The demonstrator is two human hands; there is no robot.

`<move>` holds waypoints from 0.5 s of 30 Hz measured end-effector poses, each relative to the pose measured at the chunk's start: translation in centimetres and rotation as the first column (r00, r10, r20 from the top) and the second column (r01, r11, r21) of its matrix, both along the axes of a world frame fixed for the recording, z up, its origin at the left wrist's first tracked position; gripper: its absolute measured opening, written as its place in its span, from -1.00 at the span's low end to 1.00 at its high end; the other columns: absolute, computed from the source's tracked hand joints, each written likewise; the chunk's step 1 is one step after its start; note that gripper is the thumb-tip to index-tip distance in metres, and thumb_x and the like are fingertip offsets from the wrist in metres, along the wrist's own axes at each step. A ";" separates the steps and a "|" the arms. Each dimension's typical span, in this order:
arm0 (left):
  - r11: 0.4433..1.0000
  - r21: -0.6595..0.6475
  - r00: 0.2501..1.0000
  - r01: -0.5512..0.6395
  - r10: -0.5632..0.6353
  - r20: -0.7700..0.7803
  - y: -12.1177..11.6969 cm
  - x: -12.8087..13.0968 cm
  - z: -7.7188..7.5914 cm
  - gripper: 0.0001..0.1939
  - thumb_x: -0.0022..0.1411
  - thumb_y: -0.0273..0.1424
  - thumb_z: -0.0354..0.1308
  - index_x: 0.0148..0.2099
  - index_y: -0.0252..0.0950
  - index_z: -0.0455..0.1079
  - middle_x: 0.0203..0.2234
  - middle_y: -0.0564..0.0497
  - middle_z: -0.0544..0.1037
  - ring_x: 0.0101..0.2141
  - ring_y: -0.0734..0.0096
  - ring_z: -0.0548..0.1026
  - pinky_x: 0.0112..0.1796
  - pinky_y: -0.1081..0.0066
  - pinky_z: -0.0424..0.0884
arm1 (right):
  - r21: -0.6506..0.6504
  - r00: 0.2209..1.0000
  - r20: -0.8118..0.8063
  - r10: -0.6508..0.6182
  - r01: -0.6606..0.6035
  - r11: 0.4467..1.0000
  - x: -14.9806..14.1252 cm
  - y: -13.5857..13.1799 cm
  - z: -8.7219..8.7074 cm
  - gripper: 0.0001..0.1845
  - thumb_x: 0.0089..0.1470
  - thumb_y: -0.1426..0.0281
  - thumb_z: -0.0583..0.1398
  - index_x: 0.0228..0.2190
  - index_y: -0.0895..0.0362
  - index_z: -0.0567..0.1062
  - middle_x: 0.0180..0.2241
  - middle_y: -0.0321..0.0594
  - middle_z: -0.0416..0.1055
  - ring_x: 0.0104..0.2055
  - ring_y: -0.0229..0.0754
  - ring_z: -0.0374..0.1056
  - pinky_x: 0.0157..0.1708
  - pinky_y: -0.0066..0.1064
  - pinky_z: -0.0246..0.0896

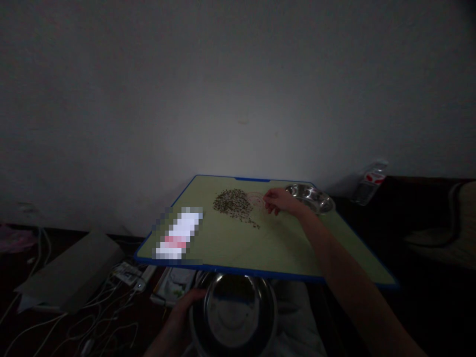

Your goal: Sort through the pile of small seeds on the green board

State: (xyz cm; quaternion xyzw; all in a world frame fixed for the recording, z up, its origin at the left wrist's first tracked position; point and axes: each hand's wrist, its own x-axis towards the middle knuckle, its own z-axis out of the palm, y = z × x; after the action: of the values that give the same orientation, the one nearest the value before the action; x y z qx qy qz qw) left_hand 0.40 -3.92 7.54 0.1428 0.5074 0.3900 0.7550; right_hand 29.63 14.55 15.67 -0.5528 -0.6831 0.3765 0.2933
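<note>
My left hand point(188, 303) grips the left rim of a shiny metal bowl point(233, 317), just below the near edge of a yellow-green tabletop point(223, 245) with a blue border. Over the tabletop, my right hand point(277, 200) has its fingers drawn together; whatever they may hold is too small to make out. Left of those fingers lies a spread-out pile of small dark and pale grains point(232, 202), with a thin trail reaching toward the near side. A faint pinkish round print point(255, 199) shows between the pile and my right hand.
A shallow metal dish point(312, 197) stands at the tabletop's far right. On the left lies a blurred-out bright rectangle point(179, 234). A clear plastic bottle point(372, 181) is beyond the right edge. White cables point(107, 297) and a cardboard piece point(70, 270) lie lower left.
</note>
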 end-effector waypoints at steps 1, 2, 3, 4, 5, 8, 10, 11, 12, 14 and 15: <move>1.000 0.014 1.000 -0.010 0.011 -0.008 -0.1 0.1 0.1 -0.83 -0.07 -0.40 0.12 -0.59 -0.37 0.45 -0.71 -0.01 0.55 -0.59 0.33 0.48 -0.42 0.39 0.34 | -0.024 0.998 -0.007 0.066 -0.067 0.997 0.4 -0.3 0.5 -0.81 -0.02 0.30 0.11 -0.49 0.19 0.28 -0.56 -0.17 0.41 -0.61 -0.32 0.33 -0.73 -0.59 0.16; 0.999 0.029 1.000 -0.021 0.022 -0.017 -0.2 0.3 0.2 -0.83 -0.07 -0.42 0.12 -0.61 -0.37 0.45 -0.72 0.00 0.54 -0.60 0.34 0.48 -0.43 0.40 0.34 | -0.051 0.992 -0.010 0.130 -0.130 0.990 0.7 -0.7 0.9 -0.78 -0.03 0.28 0.13 -0.47 0.20 0.29 -0.55 -0.17 0.41 -0.59 -0.31 0.34 -0.73 -0.59 0.16; 0.999 0.040 0.999 -0.026 0.027 -0.020 -0.3 0.5 0.4 -0.82 -0.07 -0.43 0.12 -0.62 -0.36 0.44 -0.73 0.00 0.54 -0.60 0.36 0.47 -0.44 0.41 0.33 | -0.077 0.983 -0.007 0.183 -0.183 0.980 1.1 -0.9 1.3 -0.76 -0.05 0.26 0.13 -0.46 0.20 0.31 -0.54 -0.17 0.42 -0.59 -0.31 0.34 -0.72 -0.58 0.16; 0.998 0.049 0.999 -0.027 0.028 -0.020 -0.3 0.6 0.5 -0.82 -0.07 -0.44 0.12 -0.64 -0.36 0.44 -0.74 0.01 0.53 -0.61 0.37 0.47 -0.46 0.42 0.33 | -0.101 0.975 -0.002 0.224 -0.223 0.969 1.4 -1.2 1.5 -0.75 -0.06 0.24 0.14 -0.44 0.21 0.32 -0.54 -0.18 0.41 -0.58 -0.31 0.34 -0.71 -0.57 0.17; 0.998 0.051 0.999 -0.026 0.027 -0.017 -0.4 0.7 0.6 -0.82 -0.07 -0.45 0.11 -0.65 -0.35 0.43 -0.74 0.02 0.53 -0.61 0.38 0.47 -0.47 0.43 0.32 | -0.123 0.968 0.009 0.252 -0.249 0.961 1.6 -1.3 1.6 -0.73 -0.07 0.23 0.15 -0.42 0.21 0.33 -0.54 -0.19 0.41 -0.58 -0.31 0.33 -0.70 -0.57 0.17; 0.999 0.032 1.000 0.001 -0.001 0.000 -0.5 0.9 0.7 -0.82 -0.06 -0.43 0.12 -0.62 -0.36 0.45 -0.72 0.02 0.54 -0.59 0.36 0.47 -0.45 0.42 0.32 | -0.147 0.960 0.059 0.273 -0.262 0.954 1.7 -1.1 1.3 -0.70 -0.08 0.22 0.15 -0.39 0.22 0.35 -0.58 -0.23 0.38 -0.60 -0.34 0.31 -0.68 -0.57 0.18; 0.999 0.037 1.000 0.013 -0.013 0.013 -0.5 0.9 0.6 -0.83 -0.07 -0.42 0.13 -0.61 -0.36 0.45 -0.71 0.01 0.55 -0.58 0.35 0.48 -0.43 0.41 0.32 | -0.135 0.958 0.094 0.272 -0.259 0.957 1.4 -0.8 0.8 -0.70 -0.09 0.22 0.15 -0.39 0.22 0.36 -0.60 -0.25 0.37 -0.61 -0.35 0.29 -0.68 -0.58 0.18; 0.999 0.037 1.000 0.018 -0.018 0.019 -0.5 0.8 0.5 -0.83 -0.07 -0.42 0.13 -0.61 -0.36 0.45 -0.71 0.00 0.55 -0.58 0.34 0.48 -0.42 0.40 0.32 | -0.125 0.956 0.109 0.273 -0.259 0.958 1.1 -0.7 0.6 -0.70 -0.09 0.23 0.15 -0.39 0.22 0.37 -0.61 -0.25 0.36 -0.62 -0.36 0.28 -0.68 -0.58 0.17; 0.999 0.036 1.000 0.020 -0.021 0.020 -0.5 0.7 0.3 -0.83 -0.07 -0.42 0.12 -0.61 -0.36 0.45 -0.72 0.00 0.54 -0.58 0.34 0.47 -0.42 0.40 0.33 | -0.115 0.953 0.124 0.275 -0.261 0.958 0.9 -0.6 0.4 -0.71 -0.08 0.23 0.14 -0.39 0.22 0.38 -0.62 -0.26 0.36 -0.63 -0.36 0.27 -0.69 -0.59 0.16; 0.999 0.029 0.999 0.026 -0.027 0.022 -0.5 0.5 -0.2 -0.84 -0.07 -0.42 0.13 -0.60 -0.35 0.45 -0.72 0.01 0.54 -0.58 0.33 0.47 -0.41 0.38 0.33 | -0.097 0.948 0.159 0.275 -0.262 0.960 0.4 -0.5 0.2 -0.72 -0.08 0.24 0.13 -0.40 0.21 0.39 -0.64 -0.28 0.35 -0.64 -0.36 0.26 -0.71 -0.58 0.14; 0.999 0.027 0.999 0.031 -0.032 0.027 -0.5 0.3 -0.5 -0.85 -0.07 -0.41 0.13 -0.58 -0.34 0.46 -0.72 0.02 0.54 -0.57 0.32 0.48 -0.40 0.37 0.33 | -0.090 0.945 0.178 0.275 -0.263 0.961 0.2 -0.5 0.1 -0.73 -0.08 0.24 0.13 -0.40 0.20 0.40 -0.65 -0.28 0.35 -0.66 -0.36 0.26 -0.71 -0.57 0.14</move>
State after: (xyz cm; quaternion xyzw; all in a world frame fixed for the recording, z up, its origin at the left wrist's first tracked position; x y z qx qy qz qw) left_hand 0.74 -4.38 7.08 0.1552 0.4894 0.3866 0.7661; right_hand 29.85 14.07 15.75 -0.4968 -0.7642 0.3809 0.1552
